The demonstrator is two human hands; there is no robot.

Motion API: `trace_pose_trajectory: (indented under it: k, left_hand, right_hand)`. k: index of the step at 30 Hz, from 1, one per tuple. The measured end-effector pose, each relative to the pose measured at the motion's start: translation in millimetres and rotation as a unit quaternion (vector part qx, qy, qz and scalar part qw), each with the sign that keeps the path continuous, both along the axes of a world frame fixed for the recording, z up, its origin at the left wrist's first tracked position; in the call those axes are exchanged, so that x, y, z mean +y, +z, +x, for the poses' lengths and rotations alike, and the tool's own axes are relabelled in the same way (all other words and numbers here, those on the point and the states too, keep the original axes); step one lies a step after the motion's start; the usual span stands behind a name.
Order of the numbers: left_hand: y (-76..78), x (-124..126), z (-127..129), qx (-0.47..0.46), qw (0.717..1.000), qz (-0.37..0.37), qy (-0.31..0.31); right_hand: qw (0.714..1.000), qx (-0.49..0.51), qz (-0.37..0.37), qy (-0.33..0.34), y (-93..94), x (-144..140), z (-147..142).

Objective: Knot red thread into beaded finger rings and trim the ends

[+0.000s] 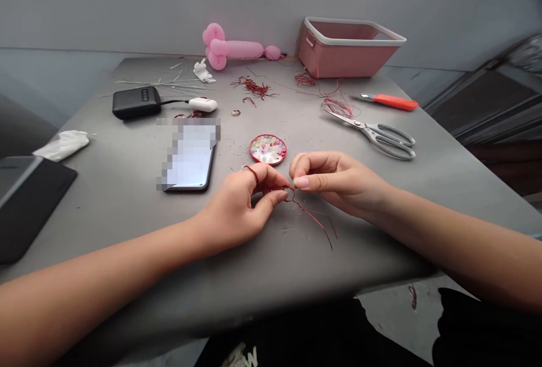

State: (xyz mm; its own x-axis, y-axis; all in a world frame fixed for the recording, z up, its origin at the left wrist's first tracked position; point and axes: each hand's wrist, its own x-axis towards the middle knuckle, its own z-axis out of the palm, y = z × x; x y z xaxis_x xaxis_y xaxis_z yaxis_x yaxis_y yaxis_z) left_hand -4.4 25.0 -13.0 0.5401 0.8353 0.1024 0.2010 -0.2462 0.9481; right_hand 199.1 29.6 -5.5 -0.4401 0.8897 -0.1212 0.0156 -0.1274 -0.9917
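Observation:
Between thumb and fingers, my left hand [254,200] pinches a piece of thin red wire [296,202] bent into a small loop. Two loose ends of it trail off to the lower right. My right hand [330,178] is closed in a pinch at the top of the same wire, close to the left fingertips. A thin red band circles a finger of my left hand. Just beyond both hands lies a small round red-rimmed dish [268,149] of pale, pink and purple beads. The part of the wire within the left fingers is hidden.
A phone [192,155] lies left of the dish, a black power bank [136,102] behind it. Scissors [372,135], an orange-handled cutter [393,101] and red wire coils [339,106] lie right. Farther back are red wire scraps [256,87], a pink balloon figure [237,48] and a pink basket [347,59].

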Motion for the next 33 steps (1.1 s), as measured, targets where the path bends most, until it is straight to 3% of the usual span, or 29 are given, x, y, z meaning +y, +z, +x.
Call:
trace_pose_trajectory:
  k: [4,8,12,15,20,23,26,28,30,31,33]
  left_hand:
    - [-1.9,1,1,-0.009,1.0,0.002,0.028]
    - [-5.3,4,1,-0.048,0.994,-0.056,0.084]
    - [-6.5,3,0,-0.056,0.994,-0.047,0.085]
    - [-5.5,1,-2,-0.014,0.998,0.028,0.059]
    - [-2.8,-2,-3,0.047,0.983,0.175,0.034]
    - [-2.9,-3,-3,0.043,0.973,0.225,0.017]
    - [-5.3,-1,-3,0.022,0.975,0.218,0.027]
    - [-7.4,0,-3,0.0,0.984,0.171,0.051]
    - [-9.3,1,-2,-0.018,0.99,0.12,0.075]
    - [-9.9,1,-2,-0.02,0.992,0.093,0.081]
    - [-10.8,1,-1,-0.017,0.995,0.048,0.088]
  right_hand:
    - [1.0,0.003,0.002,-0.027,2.7,3,2]
    - [0.986,-0.062,0.114,-0.099,9.0,0,6]
    - [0.977,-0.143,0.153,-0.046,12.3,-5,5]
    - [0.984,-0.146,0.105,0.012,11.2,-5,3]
    - [0.995,-0.065,-0.038,0.064,4.7,-1,1]
    - [0.995,-0.001,-0.084,0.058,2.1,-1,-3]
    - [0.996,0.007,-0.086,0.016,3.9,-5,-5]
    - [0.998,-0.04,-0.04,-0.03,6.8,-10,-5]
    - [0.988,-0.111,0.066,-0.084,9.3,-13,-3]
    - [0.973,-0.147,0.144,-0.109,9.7,-15,-2]
    - [0.915,-0.214,0.314,-0.136,8.4,-17,-2]
